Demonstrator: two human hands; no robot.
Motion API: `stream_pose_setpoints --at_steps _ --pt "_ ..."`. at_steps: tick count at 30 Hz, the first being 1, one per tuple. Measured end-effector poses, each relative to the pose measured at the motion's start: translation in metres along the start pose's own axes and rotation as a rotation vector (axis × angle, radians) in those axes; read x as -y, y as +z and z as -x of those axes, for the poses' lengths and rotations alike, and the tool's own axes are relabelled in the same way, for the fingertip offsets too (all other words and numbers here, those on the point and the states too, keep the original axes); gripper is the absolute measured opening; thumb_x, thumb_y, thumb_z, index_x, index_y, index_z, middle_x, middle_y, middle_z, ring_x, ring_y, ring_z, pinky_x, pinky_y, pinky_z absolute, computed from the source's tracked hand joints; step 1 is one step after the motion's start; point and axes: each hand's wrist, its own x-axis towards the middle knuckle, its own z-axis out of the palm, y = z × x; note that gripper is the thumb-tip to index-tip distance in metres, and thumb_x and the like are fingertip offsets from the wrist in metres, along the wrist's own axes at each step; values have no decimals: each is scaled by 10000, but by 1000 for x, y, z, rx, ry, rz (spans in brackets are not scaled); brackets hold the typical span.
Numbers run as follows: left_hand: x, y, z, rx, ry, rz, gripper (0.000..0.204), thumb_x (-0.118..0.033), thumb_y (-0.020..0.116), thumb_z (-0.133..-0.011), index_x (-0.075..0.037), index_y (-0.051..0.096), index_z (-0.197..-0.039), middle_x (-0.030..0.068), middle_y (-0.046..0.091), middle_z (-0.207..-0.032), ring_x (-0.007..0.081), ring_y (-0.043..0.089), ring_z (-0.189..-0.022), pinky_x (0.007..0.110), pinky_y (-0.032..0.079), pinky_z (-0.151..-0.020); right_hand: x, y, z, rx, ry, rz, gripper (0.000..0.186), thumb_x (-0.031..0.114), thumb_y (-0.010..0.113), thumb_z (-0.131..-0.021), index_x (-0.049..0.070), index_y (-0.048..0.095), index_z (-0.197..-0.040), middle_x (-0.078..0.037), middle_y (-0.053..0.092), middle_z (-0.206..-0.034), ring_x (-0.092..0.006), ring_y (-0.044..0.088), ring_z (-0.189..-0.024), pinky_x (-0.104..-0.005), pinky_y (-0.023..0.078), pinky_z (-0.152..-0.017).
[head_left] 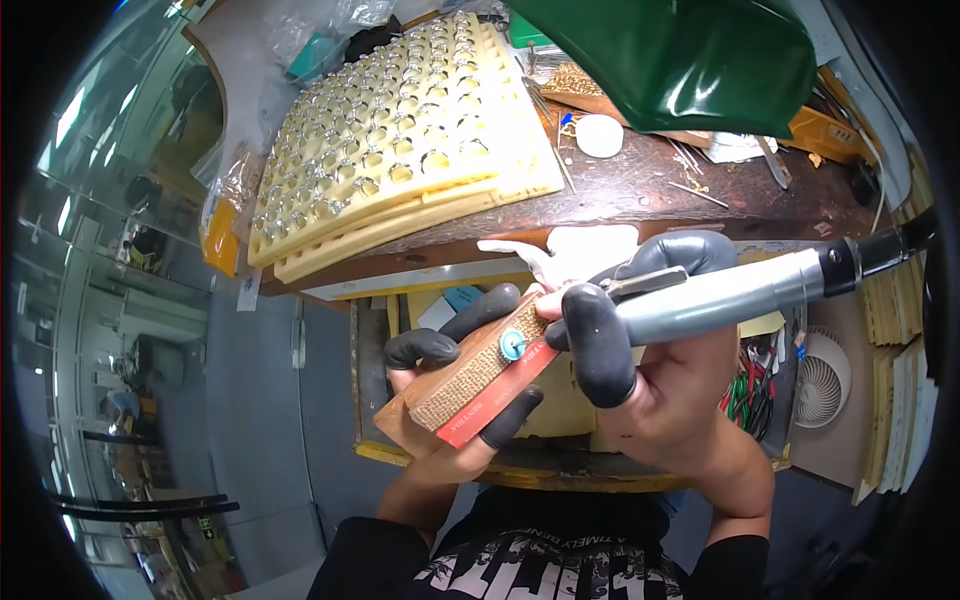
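Note:
My left hand (448,466), with black covers on its fingers, grips a wooden block (398,422) from both sides. Along the block's face runs a tan strip with a woven texture (462,388), and beside it a red strip (488,402). My right hand (672,395), its thumb and index finger also in black covers, is closed around a silver rotary handpiece (725,298). At the handpiece's tip, a small round blue bit (513,345) meets or nearly meets the tan strip; contact cannot be made out. White cloth or tissue (545,262) lies behind the block.
Cream trays with rows of rings (390,140) fill the bench's left. A green curved shield (690,60) overhangs the right, above a white round lid (599,135) and scattered tools. An open drawer (560,455) lies below my hands; a white fan (824,375) stands at right.

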Motion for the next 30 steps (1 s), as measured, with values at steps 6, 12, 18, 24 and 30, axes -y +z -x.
stream_pose_setpoints --at_steps 6,12,18,24,30 --pt "-24 2 -6 74 -125 -609 626 42 763 -778 -161 319 -1169 261 437 -1425 358 430 -1360 482 396 -1115 3 -3 -4 -30 -172 86 104 45 657 -886 -11 744 -886 -96 645 -822 -141 515 -754 -266 409 -624" --pt "-8 3 -3 14 25 -130 617 44 756 -783 -164 326 -1173 262 435 -1423 368 421 -1364 492 395 -1115 -2 2 4 -51 -26 -11 108 39 650 -886 -35 727 -869 -65 629 -772 -133 550 -734 -260 431 -644" --pt "-4 8 -3 -36 24 -10 603 48 751 -785 -160 334 -1168 262 436 -1422 370 420 -1364 491 398 -1112 0 -1 -2 3 -178 115 137 57 640 -914 -57 715 -910 -72 639 -802 -128 610 -757 -236 461 -665" --pt "-4 7 -2 -25 39 -31 592 39 748 -791 -137 340 -1181 252 441 -1424 375 439 -1350 486 401 -1110 0 -3 4 26 7 44 143 52 632 -913 -54 724 -942 -71 643 -821 -112 583 -741 -236 449 -661" --pt "0 6 -2 -16 60 -49 593 41 745 -793 -131 339 -1189 246 440 -1429 364 441 -1351 476 409 -1107 1 -4 -4 15 -160 176 163 80 633 -920 -50 730 -920 -88 655 -831 -124 581 -723 -241 446 -628"
